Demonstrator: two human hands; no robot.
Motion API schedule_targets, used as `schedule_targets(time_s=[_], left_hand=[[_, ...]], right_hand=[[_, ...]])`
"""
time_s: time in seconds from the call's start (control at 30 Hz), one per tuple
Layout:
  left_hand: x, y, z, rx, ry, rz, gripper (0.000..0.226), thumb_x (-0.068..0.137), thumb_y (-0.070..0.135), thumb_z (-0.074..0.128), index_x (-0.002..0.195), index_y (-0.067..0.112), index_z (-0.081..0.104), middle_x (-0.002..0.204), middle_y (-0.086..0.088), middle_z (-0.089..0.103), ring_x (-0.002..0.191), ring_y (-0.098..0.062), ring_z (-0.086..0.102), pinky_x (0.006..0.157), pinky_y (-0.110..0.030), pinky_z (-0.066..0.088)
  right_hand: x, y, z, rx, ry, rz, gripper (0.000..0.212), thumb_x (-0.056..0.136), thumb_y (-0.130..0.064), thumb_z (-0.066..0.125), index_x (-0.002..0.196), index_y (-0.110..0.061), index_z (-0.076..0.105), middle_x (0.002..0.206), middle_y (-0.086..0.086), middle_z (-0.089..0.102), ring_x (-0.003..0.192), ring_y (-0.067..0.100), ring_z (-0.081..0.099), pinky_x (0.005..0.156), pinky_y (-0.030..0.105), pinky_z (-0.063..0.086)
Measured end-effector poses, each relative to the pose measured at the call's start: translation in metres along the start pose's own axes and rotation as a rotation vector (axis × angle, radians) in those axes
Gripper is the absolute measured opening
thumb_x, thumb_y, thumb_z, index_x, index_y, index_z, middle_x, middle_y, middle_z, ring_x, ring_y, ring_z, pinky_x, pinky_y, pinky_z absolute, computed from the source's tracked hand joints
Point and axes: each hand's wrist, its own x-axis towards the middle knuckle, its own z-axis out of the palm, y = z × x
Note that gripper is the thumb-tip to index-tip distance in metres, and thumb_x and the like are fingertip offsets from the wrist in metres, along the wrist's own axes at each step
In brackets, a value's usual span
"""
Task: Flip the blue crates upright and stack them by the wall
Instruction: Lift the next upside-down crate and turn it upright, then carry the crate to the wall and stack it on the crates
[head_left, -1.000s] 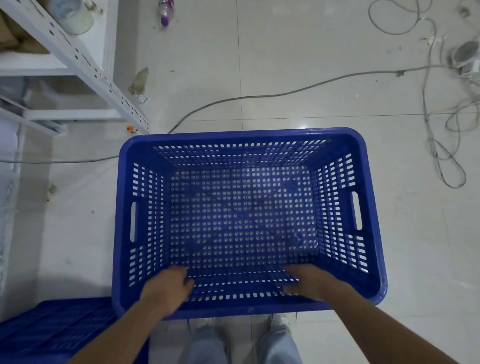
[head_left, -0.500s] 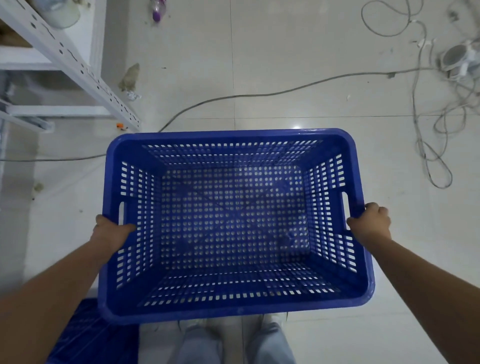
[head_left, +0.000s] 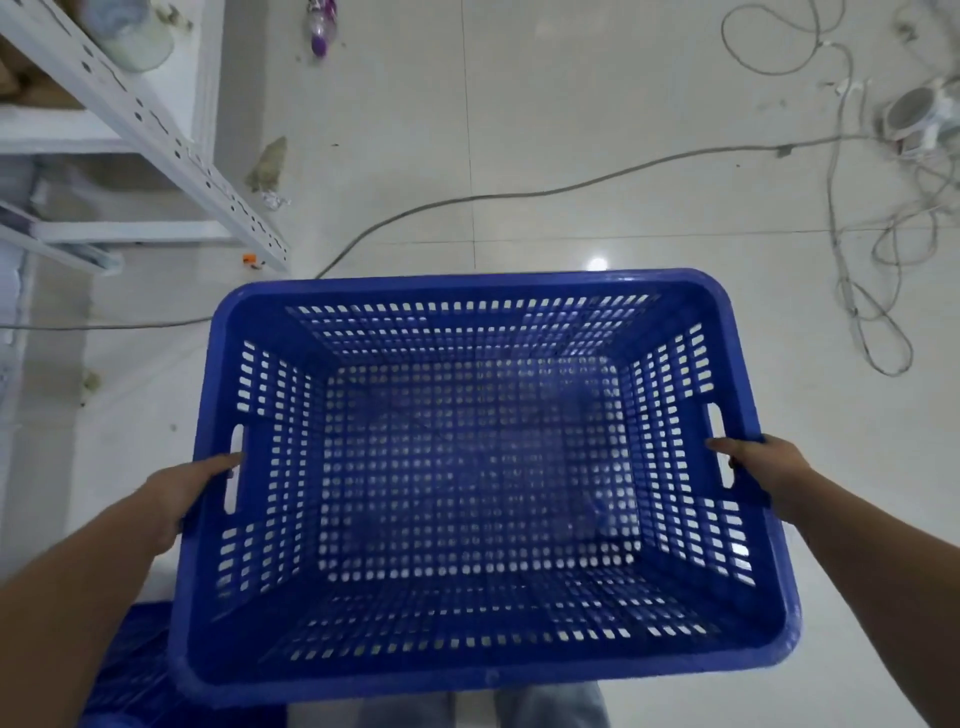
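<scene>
A large blue perforated crate (head_left: 483, 291) is upright, open side toward me, held above the tiled floor and filling the middle of the head view. My left hand (head_left: 182, 493) grips its left wall at the handle slot. My right hand (head_left: 763, 467) grips the right wall at the other handle slot. The crate is empty inside. Part of another blue crate (head_left: 130, 675) shows at the bottom left, mostly hidden under the held crate and my left arm.
A white metal shelf rack (head_left: 150, 130) stands at the upper left. A grey cable (head_left: 519, 195) runs across the floor beyond the crate. Tangled cords (head_left: 872, 291) and a white device (head_left: 919, 114) lie at the right. A small bottle (head_left: 319, 31) lies at the far top.
My hands left the crate's near rim and took hold of the two side handles. The crate has since come closer and looks larger in view.
</scene>
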Motion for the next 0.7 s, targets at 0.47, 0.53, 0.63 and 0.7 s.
schedule_targets(time_s=[0.47, 0.53, 0.63, 0.7], left_hand=[[-0.178, 0.05, -0.132, 0.045, 0.009, 0.257, 0.036, 0.097, 0.011, 0.049, 0.062, 0.01, 0.039, 0.055, -0.008, 0.035, 0.036, -0.022, 0.033, 0.04, -0.025, 0.036], [-0.217, 0.068, -0.161, 0.038, 0.023, 0.303, 0.035, 0.097, 0.01, 0.049, 0.063, 0.008, 0.039, 0.055, -0.008, 0.035, 0.026, -0.016, 0.032, 0.03, -0.02, 0.035], [-0.274, 0.089, -0.204, 0.039, 0.061, 0.364, 0.038, 0.096, 0.009, 0.051, 0.06, 0.007, 0.04, 0.052, -0.01, 0.038, 0.026, -0.019, 0.033, 0.031, -0.023, 0.038], [-0.311, 0.093, -0.229, 0.007, 0.066, 0.41, 0.037, 0.096, 0.008, 0.052, 0.06, 0.008, 0.04, 0.052, -0.01, 0.038, 0.036, -0.021, 0.033, 0.038, -0.027, 0.038]], right_hand=[[-0.183, -0.057, -0.132, -0.083, 0.131, -0.187, 0.028, 0.079, -0.012, 0.065, 0.057, 0.0, 0.053, 0.042, 0.014, 0.052, 0.049, 0.028, 0.05, 0.063, 0.038, 0.048], [-0.223, -0.077, -0.158, -0.097, 0.163, -0.211, 0.022, 0.078, -0.012, 0.064, 0.064, 0.004, 0.058, 0.036, 0.011, 0.053, 0.046, 0.027, 0.051, 0.054, 0.032, 0.045], [-0.284, -0.103, -0.194, -0.124, 0.192, -0.272, 0.023, 0.079, -0.013, 0.065, 0.077, 0.01, 0.065, 0.032, 0.008, 0.053, 0.043, 0.025, 0.052, 0.045, 0.026, 0.04], [-0.317, -0.114, -0.214, -0.117, 0.194, -0.324, 0.025, 0.08, -0.015, 0.064, 0.084, 0.01, 0.064, 0.048, 0.013, 0.058, 0.045, 0.025, 0.052, 0.043, 0.025, 0.037]])
